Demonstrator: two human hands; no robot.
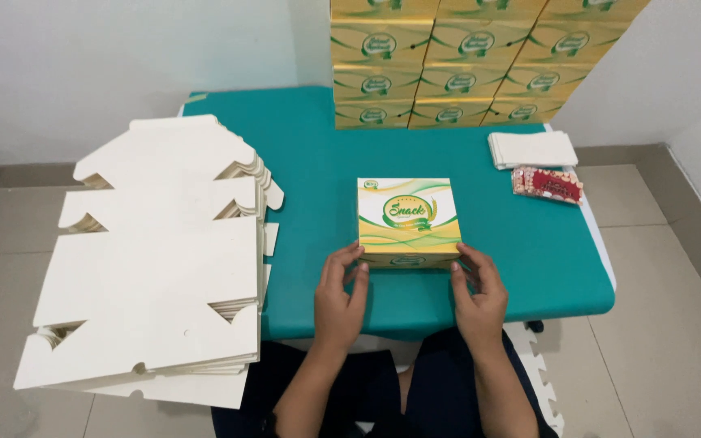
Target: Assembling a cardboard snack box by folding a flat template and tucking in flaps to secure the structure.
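While both hands sit at the near edge of the table, layout goes like this, left to right.

Far left, 9 o'clock from the hands: stack of flat white die-cut carton blanks (pixel 156 259), unfolded, overhanging the left edge of the teal table (pixel 545 259). Top sheets fan out slightly at the notches. Stack is well apart from either hand.

Left hand (pixel 341 296): at the near-left corner of the assembled snack box (pixel 409 221). Fingers (pixel 342 261) curled, loosely together, tips touching the box's front-left edge; thumb alongside the front face. Not a full grasp, more a fingertip press on the corner.

Box itself: square, closed, white and yellow top with green swirl print, sitting flat at table centre, 12 o'clock from the hands, front face towards the person.

Right hand (pixel 477 294): mirrors the left at the near-right corner. Fingers (pixel 470 259) bent and close together, tips on the front-right edge, thumb at the front face. Box is pinned between the two hands' fingertips.

Far side, 12 to 1 o'clock: wall of finished yellow boxes (pixel 456 65) stacked in rows against the back wall, same print as the one in hand.

Right, 2 o'clock: small pile of folded white sheets (pixel 532 149), and just beside it towards the person, a clear packet with a red label (pixel 547 184) holding what look like nuts. Both well apart from the right hand.
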